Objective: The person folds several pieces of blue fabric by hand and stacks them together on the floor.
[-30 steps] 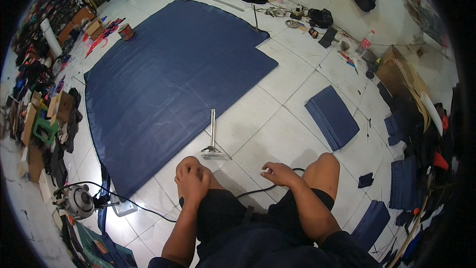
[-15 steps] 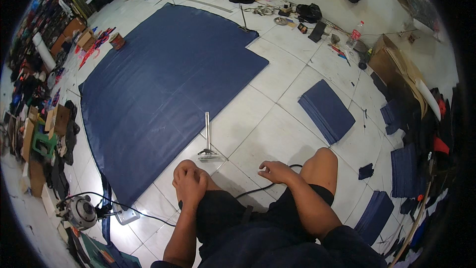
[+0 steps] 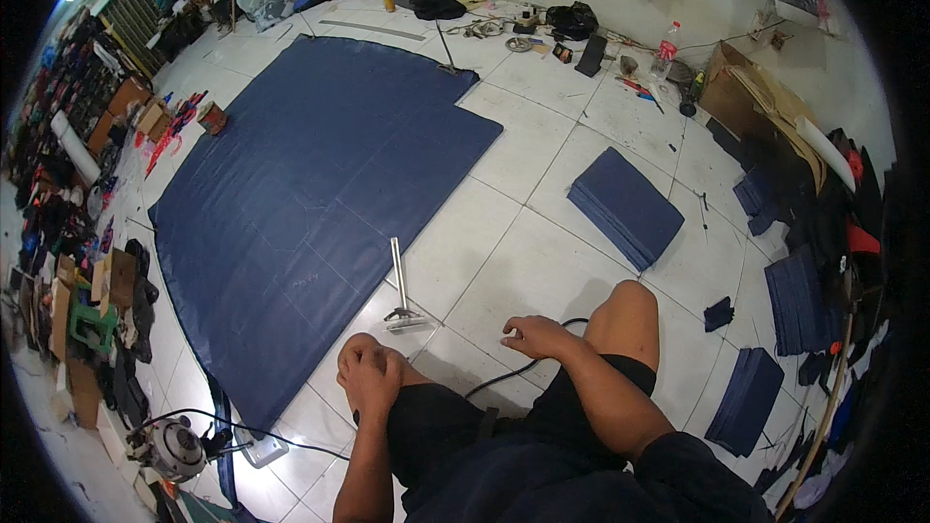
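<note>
My left hand point(image 3: 371, 380) rests on my left knee, its fingers draped over it and holding nothing. My right hand point(image 3: 538, 337) hangs loosely in front of my right thigh, thumb apart from the bent fingers, with nothing seen in it. Ahead of my left knee, a metal clamp-like bar tool point(image 3: 398, 281) lies partly over the edge of a large dark blue sheet point(image 3: 291, 174) on the floor. Thin pale lines mark the sheet. To the right lies a stack of cut dark blue pieces point(image 3: 627, 205).
A round-bodied power tool point(image 3: 177, 447) with a black cord stands at lower left beside a white power strip point(image 3: 263, 449). A rusty tin point(image 3: 211, 117) sits on the sheet's left edge. More blue stacks point(image 3: 746, 401) line the right. A plastic bottle point(image 3: 666, 46) stands by the wall.
My view has tilted up and turned slightly right, so the far floor items sit further left in it. Both hands keep their places at my legs.
</note>
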Demonstrator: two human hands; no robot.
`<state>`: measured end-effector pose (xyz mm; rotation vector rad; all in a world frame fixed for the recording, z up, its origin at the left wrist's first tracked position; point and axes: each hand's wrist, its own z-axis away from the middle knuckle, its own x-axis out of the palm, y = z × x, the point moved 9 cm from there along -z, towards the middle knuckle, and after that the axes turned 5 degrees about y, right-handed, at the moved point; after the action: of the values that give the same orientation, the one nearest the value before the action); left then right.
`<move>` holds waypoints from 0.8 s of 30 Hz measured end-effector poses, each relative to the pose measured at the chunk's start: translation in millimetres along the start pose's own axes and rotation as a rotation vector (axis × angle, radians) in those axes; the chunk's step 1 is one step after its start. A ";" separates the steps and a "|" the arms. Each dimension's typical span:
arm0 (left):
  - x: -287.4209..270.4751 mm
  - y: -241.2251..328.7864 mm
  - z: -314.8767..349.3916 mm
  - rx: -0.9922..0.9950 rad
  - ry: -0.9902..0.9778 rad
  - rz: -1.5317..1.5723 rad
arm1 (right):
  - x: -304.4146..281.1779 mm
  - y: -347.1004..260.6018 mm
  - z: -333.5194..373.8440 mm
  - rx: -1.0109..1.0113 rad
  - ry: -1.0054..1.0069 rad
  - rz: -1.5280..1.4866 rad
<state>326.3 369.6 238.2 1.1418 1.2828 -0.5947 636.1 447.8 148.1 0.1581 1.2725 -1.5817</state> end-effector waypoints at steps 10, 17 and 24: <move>3.8 -0.1 -2.5 -0.010 -0.038 -0.016 | -1.6 6.7 -1.5 0.035 0.008 0.011; 8.7 -7.8 -2.9 0.010 -0.030 -0.024 | 0.0 7.9 -2.9 -0.002 0.035 0.006; 6.3 -6.9 -1.4 0.020 -0.001 0.013 | -2.0 5.0 -1.8 0.020 0.021 0.012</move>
<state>321.3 369.7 230.2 1.1658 1.2702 -0.5996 639.9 451.0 145.5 0.1948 1.2702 -1.5867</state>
